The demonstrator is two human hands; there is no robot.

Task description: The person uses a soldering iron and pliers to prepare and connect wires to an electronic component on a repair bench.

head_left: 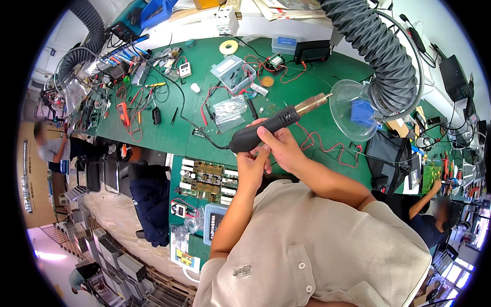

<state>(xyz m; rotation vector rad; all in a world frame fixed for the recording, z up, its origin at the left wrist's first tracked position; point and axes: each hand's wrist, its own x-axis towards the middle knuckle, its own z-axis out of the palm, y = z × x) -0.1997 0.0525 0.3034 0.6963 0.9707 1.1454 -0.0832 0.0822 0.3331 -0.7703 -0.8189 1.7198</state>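
A black hot-air gun (263, 132) with a vented handle and a metal barrel ending in a thin tip is held up over the green bench (169, 97). My right hand (284, 148) is closed round the middle of its handle, thumb on top. My left hand (251, 166) is closed on the underside near the rear end, its fingers partly hidden. From that rear end a black cord (190, 120) runs off toward the far left. The barrel points right, toward a clear fume hood (353, 110). Just left of my left arm lie several circuit boards (207, 180).
A ribbed grey fume duct (381, 51) hangs at the right. Plastic bags (229, 112), an open parts box (233, 74), red leads (327, 148) and a multimeter (123, 113) lie on the bench. A black bag (391, 158) stands right. Other people (434, 220) are at right and left.
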